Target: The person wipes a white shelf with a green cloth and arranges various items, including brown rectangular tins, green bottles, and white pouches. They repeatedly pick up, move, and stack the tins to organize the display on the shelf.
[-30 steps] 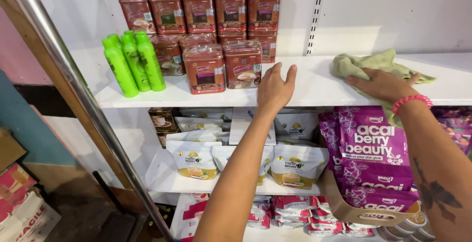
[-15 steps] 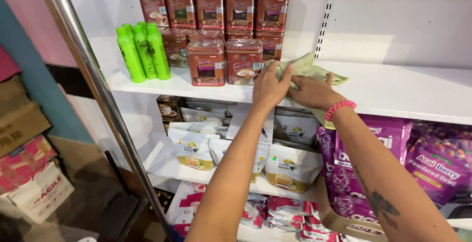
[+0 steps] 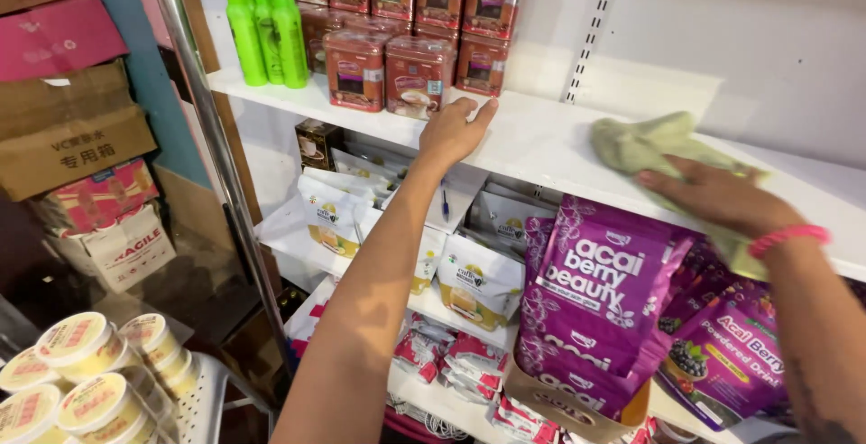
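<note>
The right hand (image 3: 717, 196) lay flat, fingers spread, pressing a green cloth (image 3: 654, 142) onto the white shelf (image 3: 550, 142), far right. The left hand (image 3: 454, 131) rested open and empty on the shelf's near edge, just beside the brown tins (image 3: 415, 74). Green bottles (image 3: 266, 36) stood far left.

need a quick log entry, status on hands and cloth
Left hand flat on white shelf, open. Right hand pressing green cloth onto shelf. Red tins stand beside left hand.

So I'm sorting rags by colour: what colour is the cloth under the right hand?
Pale green cloth, seen in the head view.
</note>
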